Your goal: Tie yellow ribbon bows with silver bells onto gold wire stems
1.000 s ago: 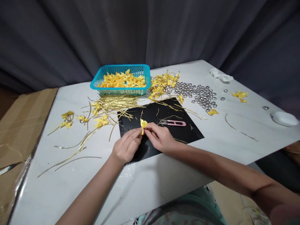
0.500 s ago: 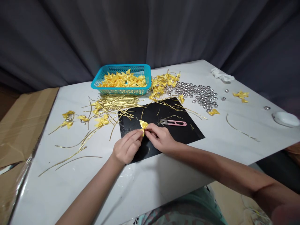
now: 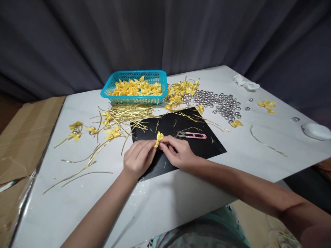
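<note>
Two hands of mine pinch one small yellow ribbon bow [image 3: 158,138] just above the black square mat [image 3: 207,146]. My left hand [image 3: 138,159] is closed on the bow from the left, and my right hand [image 3: 176,151] is closed on it from the right. I think the bow could slip out, because it is tiny and shiny. It might land in the pile of thin gold wire ties [image 3: 129,113] and get mixed up. The pink thread snips [image 3: 192,135] lie near my right hand, so I could bump them.
</note>
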Motion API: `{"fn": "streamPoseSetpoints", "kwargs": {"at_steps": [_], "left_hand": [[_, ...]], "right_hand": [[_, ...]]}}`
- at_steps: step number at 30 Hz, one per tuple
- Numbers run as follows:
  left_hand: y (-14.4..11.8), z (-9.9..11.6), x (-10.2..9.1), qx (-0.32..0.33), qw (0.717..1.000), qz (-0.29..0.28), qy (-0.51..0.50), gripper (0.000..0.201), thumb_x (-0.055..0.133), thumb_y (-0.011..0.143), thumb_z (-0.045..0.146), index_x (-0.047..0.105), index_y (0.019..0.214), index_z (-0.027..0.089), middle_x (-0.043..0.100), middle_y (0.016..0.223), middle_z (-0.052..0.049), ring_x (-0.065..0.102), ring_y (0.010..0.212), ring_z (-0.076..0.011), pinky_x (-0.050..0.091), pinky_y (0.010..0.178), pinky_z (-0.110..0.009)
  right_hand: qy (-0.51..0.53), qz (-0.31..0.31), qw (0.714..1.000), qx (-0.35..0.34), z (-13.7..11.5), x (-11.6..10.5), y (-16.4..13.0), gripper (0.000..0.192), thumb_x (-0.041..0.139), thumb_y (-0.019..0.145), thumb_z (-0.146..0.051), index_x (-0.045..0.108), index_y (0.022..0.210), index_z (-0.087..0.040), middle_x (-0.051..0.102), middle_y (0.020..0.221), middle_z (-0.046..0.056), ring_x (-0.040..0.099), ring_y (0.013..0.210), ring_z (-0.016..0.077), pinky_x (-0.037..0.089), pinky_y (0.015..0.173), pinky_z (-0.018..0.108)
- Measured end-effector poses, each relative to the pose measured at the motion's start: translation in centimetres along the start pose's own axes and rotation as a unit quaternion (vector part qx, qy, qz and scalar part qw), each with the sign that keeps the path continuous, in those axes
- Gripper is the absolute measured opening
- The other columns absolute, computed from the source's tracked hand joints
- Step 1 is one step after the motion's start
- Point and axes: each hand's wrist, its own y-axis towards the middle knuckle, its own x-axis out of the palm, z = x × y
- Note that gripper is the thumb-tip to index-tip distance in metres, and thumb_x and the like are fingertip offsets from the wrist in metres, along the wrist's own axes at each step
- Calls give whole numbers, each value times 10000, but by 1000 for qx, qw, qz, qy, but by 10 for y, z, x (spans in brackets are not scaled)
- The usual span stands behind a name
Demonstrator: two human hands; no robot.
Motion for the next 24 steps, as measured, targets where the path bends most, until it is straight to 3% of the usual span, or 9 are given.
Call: {"fn": "streamPoseSetpoints", "kwargs": {"at_steps": [3,4,7,8,10,12,16,20,24], "left_hand": [[3,10,3,-167,983,-29,-73,109,611,771,95,647,863,139,707,768,-57,635,679,-141,524,664,-253],[4,13,4,-251,960,-33,-114,73,607,783,138,655,837,141,706,763,-51,634,665,-135,523,638,-241],[8,19,8,-455,852,-46,-255,115,621,775,236,670,791,133,706,748,-42,634,644,-124,517,590,-209],[8,19,9,-489,820,-52,-291,129,629,767,250,672,787,130,704,739,-37,629,638,-120,514,589,-205],[9,17,10,-516,787,-61,-333,141,638,755,261,675,788,129,698,723,-29,617,627,-113,508,597,-202],[8,16,10,-510,789,-68,-335,141,638,755,260,675,792,130,695,736,-33,617,644,-116,507,606,-205],[6,17,9,-444,854,-77,-261,117,616,775,238,676,796,140,693,784,-49,628,695,-131,514,617,-211],[5,17,8,-388,897,-73,-197,112,587,801,217,672,812,145,680,766,-43,621,672,-122,513,600,-204],[3,16,8,-330,925,-85,-167,93,573,811,179,658,810,142,671,747,-38,609,655,-119,501,585,-203]], "right_hand": [[-71,31,996,-35,-1,-2,1,131,450,841,-64,547,888,-139,582,701,16,537,590,88,411,554,184],[-98,28,994,-46,-1,-2,1,131,442,838,-65,546,875,-136,578,687,21,538,587,96,413,552,192],[-144,-13,989,-23,-2,-2,1,129,415,845,-93,532,833,-145,557,631,15,524,546,103,400,527,203],[-142,-28,989,1,-3,-2,1,130,406,850,-104,526,827,-150,548,614,8,508,522,98,387,510,201],[-130,-47,990,39,-4,-1,-1,138,389,860,-123,517,821,-157,532,593,-2,476,486,90,359,486,199],[-123,-53,990,48,-4,1,-2,149,373,864,-127,508,812,-159,525,591,1,467,484,91,347,487,201],[-95,-53,992,61,-3,1,-3,146,374,866,-130,509,814,-157,529,601,4,444,468,84,326,477,200],[-37,-44,988,141,-1,-6,4,97,473,859,-215,544,877,-153,574,643,-11,373,398,54,290,424,193],[11,-4,983,181,2,-17,17,143,557,823,-265,585,894,-145,617,864,46,522,618,93,384,524,194]]}}
